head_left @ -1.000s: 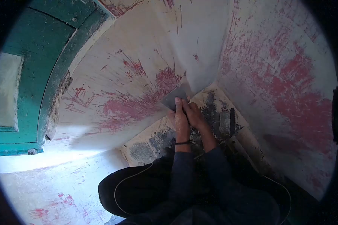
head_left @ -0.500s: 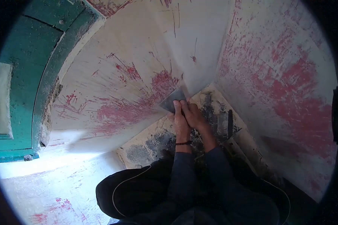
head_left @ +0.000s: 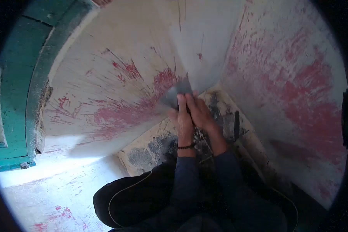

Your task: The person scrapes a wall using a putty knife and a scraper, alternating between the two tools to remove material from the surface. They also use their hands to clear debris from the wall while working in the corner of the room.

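Both hands close round a flat grey scraper (head_left: 175, 92), whose wide blade lies against the wall (head_left: 143, 50) beside a patch of red paint (head_left: 165, 80). My left hand (head_left: 183, 116), with a dark beaded band at the wrist, grips it from the left, thumb laid along the blade. Pressed against it on the right, my right hand (head_left: 201, 113) holds the same tool. The blade's edge is blurred, and the handle is hidden by the hands.
A green wooden door or shutter (head_left: 19, 89) with a crumbling edge stands at the left. Another red-stained wall (head_left: 290, 85) rises at the right. Below the hands is a dusty, stained floor surface (head_left: 143, 156), with my dark-clothed legs (head_left: 135, 197) over it.
The scraper and both hands have shifted slightly up and left along the wall, and the blade is now blurred. The whole view has moved a little, with the green door further left.
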A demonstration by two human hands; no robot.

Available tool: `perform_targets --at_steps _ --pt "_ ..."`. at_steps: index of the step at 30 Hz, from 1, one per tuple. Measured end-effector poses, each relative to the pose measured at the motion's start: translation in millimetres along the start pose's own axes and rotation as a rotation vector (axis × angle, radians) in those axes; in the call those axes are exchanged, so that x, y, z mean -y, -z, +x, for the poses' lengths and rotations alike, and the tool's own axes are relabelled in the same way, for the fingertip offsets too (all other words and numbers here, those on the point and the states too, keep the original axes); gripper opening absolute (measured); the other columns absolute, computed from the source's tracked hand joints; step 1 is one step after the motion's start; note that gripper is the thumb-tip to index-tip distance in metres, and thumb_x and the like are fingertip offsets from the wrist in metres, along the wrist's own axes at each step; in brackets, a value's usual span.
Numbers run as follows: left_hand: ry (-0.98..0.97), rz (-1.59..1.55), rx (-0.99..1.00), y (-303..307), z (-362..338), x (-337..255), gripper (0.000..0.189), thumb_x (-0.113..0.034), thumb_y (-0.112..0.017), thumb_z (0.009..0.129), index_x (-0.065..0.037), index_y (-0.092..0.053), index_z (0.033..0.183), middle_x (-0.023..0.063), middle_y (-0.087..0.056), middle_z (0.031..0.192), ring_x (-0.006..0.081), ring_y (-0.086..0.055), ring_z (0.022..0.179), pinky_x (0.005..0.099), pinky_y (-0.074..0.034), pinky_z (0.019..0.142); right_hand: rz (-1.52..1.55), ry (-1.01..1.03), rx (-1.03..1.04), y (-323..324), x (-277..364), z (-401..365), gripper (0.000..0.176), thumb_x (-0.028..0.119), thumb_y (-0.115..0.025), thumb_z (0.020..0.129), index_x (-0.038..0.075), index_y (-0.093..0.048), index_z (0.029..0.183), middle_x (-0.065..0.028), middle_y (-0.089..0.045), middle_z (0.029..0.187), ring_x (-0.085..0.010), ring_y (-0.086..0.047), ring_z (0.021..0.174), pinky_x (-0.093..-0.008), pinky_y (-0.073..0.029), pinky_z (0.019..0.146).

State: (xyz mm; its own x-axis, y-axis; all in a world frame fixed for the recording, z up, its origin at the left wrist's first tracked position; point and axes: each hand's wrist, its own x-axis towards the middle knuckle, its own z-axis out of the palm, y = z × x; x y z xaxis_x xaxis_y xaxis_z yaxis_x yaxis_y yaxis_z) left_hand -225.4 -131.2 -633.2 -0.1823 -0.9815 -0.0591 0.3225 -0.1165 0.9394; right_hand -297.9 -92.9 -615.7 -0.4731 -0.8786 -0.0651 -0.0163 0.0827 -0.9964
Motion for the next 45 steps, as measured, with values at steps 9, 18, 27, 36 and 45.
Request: perform_targets --at_steps 9,18,27,36,45 --pt "0.143 -0.229 -0.023 -19 -15 -21 0.033 -0.029 -0.065 0.102 0.002 -0.062 0.112 0.0112 -0.067 0.109 0.0206 -0.067 0.096 0.0353 -0.058 0.082 -0.023 -0.054 0.148 8 -16 3 0.063 0.050 -0.037 0.107 -0.007 -0.061 0.116 -0.0287 -0.068 0.104 -0.0413 -0.066 0.102 -0.0455 -0.049 0.088" --pt "0.147 -0.267 0.015 -26 -9 -32 0.040 -0.024 -0.064 0.102 0.010 -0.056 0.120 0.0172 -0.067 0.111 0.0271 -0.072 0.098 0.0374 -0.061 0.085 -0.078 -0.048 0.236 25 10 6 0.064 0.052 -0.036 0.107 -0.006 -0.062 0.121 -0.0296 -0.069 0.105 -0.0421 -0.066 0.103 -0.0458 -0.049 0.090" --pt "-0.005 -0.137 0.019 -27 -5 -27 0.043 -0.028 -0.064 0.102 0.010 -0.055 0.122 0.0167 -0.066 0.113 0.0244 -0.071 0.099 0.0340 -0.060 0.081 -0.033 0.023 0.117 21 16 5 0.064 0.052 -0.036 0.107 -0.005 -0.062 0.119 -0.0291 -0.069 0.105 -0.0414 -0.066 0.104 -0.0427 -0.049 0.090" --pt "0.005 -0.127 0.014 -22 -3 -15 0.043 -0.030 -0.063 0.103 0.007 -0.058 0.124 0.0196 -0.072 0.105 0.0233 -0.072 0.093 0.0337 -0.060 0.078 0.153 0.011 0.206 23 2 5 0.056 0.048 -0.040 0.108 -0.002 -0.064 0.111 -0.0200 -0.069 0.095 -0.0303 -0.066 0.093 -0.0428 -0.050 0.082" --pt "0.109 -0.058 0.060 14 -7 1 0.050 -0.039 -0.056 0.105 0.006 -0.058 0.126 0.0213 -0.073 0.108 0.0278 -0.074 0.090 0.0353 -0.060 0.074 0.228 0.059 0.035 -15 -127 -57 0.040 0.037 -0.053 0.104 0.002 -0.061 0.087 -0.0014 -0.053 0.061 -0.0125 -0.051 0.055 -0.0320 -0.040 0.052"
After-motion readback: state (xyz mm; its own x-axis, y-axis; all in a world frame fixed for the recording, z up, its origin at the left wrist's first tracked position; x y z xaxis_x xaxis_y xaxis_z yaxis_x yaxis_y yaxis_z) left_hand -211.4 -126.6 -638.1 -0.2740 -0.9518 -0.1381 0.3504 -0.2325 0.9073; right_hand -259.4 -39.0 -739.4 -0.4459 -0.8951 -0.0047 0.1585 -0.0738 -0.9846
